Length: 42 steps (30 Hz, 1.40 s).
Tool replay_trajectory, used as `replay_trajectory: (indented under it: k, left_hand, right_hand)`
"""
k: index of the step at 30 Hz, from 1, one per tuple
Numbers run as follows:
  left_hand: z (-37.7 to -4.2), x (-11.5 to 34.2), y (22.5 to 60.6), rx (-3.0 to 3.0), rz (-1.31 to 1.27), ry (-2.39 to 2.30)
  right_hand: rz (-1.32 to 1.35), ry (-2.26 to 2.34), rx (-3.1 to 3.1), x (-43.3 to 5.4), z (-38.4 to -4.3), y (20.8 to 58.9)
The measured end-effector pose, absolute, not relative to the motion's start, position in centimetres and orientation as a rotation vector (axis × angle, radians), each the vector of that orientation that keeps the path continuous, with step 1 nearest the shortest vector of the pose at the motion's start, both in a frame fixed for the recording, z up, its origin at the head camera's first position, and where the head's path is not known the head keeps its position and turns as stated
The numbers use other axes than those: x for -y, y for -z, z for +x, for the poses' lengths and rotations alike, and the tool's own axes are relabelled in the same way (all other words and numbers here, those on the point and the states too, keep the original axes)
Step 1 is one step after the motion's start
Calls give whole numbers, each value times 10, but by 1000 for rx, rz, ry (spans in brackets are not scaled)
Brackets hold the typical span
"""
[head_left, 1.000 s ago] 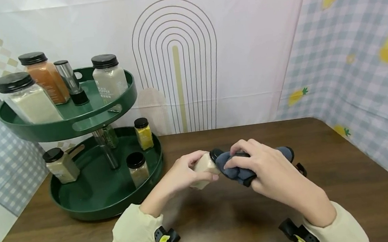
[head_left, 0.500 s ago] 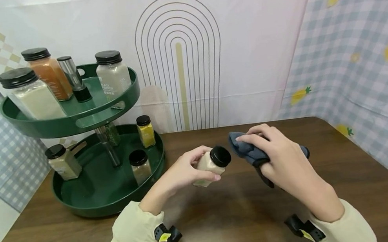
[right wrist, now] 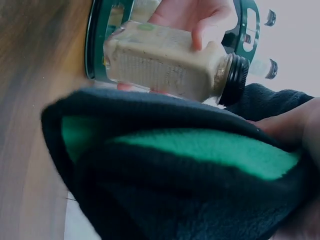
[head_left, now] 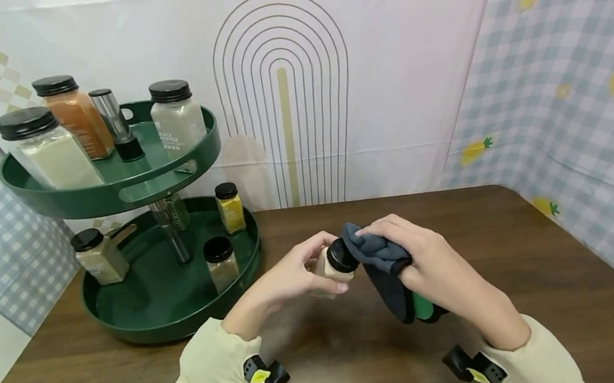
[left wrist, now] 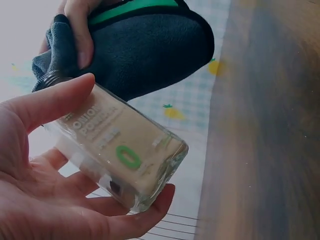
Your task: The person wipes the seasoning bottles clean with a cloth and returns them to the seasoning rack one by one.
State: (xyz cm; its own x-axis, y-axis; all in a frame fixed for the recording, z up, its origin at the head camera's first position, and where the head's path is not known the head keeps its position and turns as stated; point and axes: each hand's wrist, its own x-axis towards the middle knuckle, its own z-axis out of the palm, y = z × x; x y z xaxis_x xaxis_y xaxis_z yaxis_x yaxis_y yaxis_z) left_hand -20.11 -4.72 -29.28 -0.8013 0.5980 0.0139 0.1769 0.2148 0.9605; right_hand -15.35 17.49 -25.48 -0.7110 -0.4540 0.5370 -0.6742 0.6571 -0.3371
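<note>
My left hand (head_left: 293,274) grips a glass jar of onion powder (left wrist: 120,140), tilted above the table, its black lid (head_left: 342,255) toward the right. In the left wrist view the thumb lies along the label side and the fingers curl under the glass. My right hand (head_left: 432,259) pinches a bunched dark grey cloth (head_left: 378,253) with a green inner side (right wrist: 210,147). The cloth's bunched edge is right at the jar's lid, and its loose part hangs down below the hand.
A two-tier green turntable rack (head_left: 175,330) stands left on the wooden table (head_left: 358,361). Its upper tier carries large jars (head_left: 178,121) and a silver grinder (head_left: 117,125). Smaller jars stand on the lower tier, including a yellow one (head_left: 231,209); another jar (head_left: 100,257) leans at its left rim.
The cloth moved from the jar's lid off to the right, then came back to the lid, now hanging open with green showing. The left hand keeps the jar nearly in place.
</note>
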Motion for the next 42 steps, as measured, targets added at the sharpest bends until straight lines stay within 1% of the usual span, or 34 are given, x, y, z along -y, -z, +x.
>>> replay_trajectory:
  k: [8,14,18,21,23,29,38,42]
  left_hand:
    - [-202,51,287,-2024,765,-1730]
    - [-202,51,287,-2068,660,-1714]
    - [-201,48,287,-2097,622,-1643]
    - [-200,47,288,-2093,613,-1625]
    - [-200,47,288,-2078,606,-1627]
    - [-201,48,291,-2027,570,-1640]
    - [-201,47,290,-2012,544,-1641]
    - [-200,45,290,-1998,558,-1646]
  right_hand:
    - [725,-307,2710,-177,-158,267]
    - [685,-442,2468,-176,-152,260]
    - [845,-573,2281,-174,-144,253]
    - [958,-578,2229,-170,-141,250]
    - [986,-547,2229,-169,-140,251]
    - [963,-461,2265,-171,-144,255]
    - [928,-453,2305,-177,-150,258]
    - [845,-387,2398,-181,-154,259]
